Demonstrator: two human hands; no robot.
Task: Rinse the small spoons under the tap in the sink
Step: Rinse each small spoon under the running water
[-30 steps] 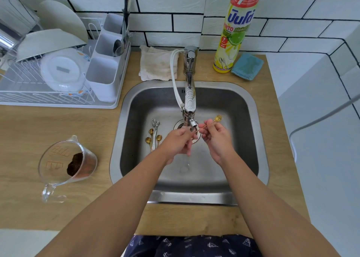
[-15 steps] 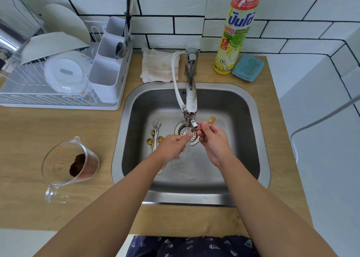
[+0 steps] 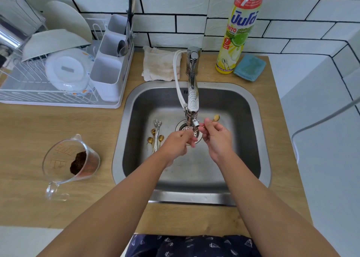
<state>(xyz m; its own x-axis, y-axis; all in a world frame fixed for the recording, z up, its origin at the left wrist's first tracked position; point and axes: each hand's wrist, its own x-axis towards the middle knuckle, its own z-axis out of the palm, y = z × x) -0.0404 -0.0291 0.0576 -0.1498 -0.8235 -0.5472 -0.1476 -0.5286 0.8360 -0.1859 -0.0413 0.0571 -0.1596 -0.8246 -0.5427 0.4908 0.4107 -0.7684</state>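
Note:
A steel sink [image 3: 253, 140] holds a chrome tap [image 3: 192, 101] with its spout over the drain [image 3: 185, 129]. My right hand [image 3: 216, 138] pinches a small gold spoon [image 3: 215, 117] by its handle, bowl pointing up and right, just under the spout. My left hand [image 3: 178, 143] is beside it below the spout, its fingers curled near the spoon's handle end; what it grips is not visible. Several small gold and silver spoons [image 3: 155, 135] lie on the sink floor left of the drain.
A dish rack [image 3: 58, 77] with plates and a cutlery holder stands at the back left. A glass measuring jug [image 3: 70, 161] with dark residue sits on the wooden counter left of the sink. A cloth [image 3: 158, 64], detergent bottle [image 3: 237, 31] and blue sponge [image 3: 249, 67] line the back.
Both hands stay under the spout with the gold spoon; my left hand has shifted slightly lower and left of the spoon. The view has tilted down a little.

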